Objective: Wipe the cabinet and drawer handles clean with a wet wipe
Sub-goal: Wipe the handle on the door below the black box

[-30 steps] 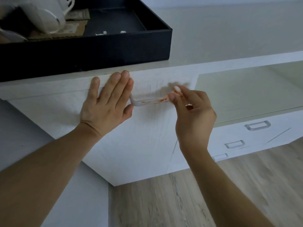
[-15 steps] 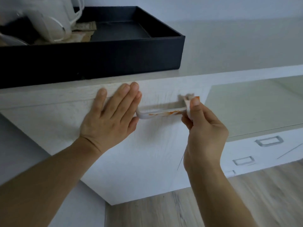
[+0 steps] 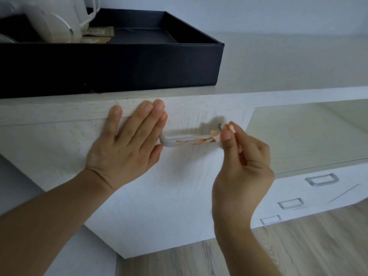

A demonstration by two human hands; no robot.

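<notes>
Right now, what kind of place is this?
Probably a home or a hotel-style room, not a workshop. A white wood-grain cabinet with a stained handle, a kettle in a black tray on top, more drawers along the wall, and a wood-look floor.

Occlusions and cut-offs, head view.
We note the handle (image 3: pixel 187 142) right end hidden behind the right hand (image 3: pixel 242 166); white kettle (image 3: pixel 57 20) at 11 o'clock cropped by the frame edge.
</notes>
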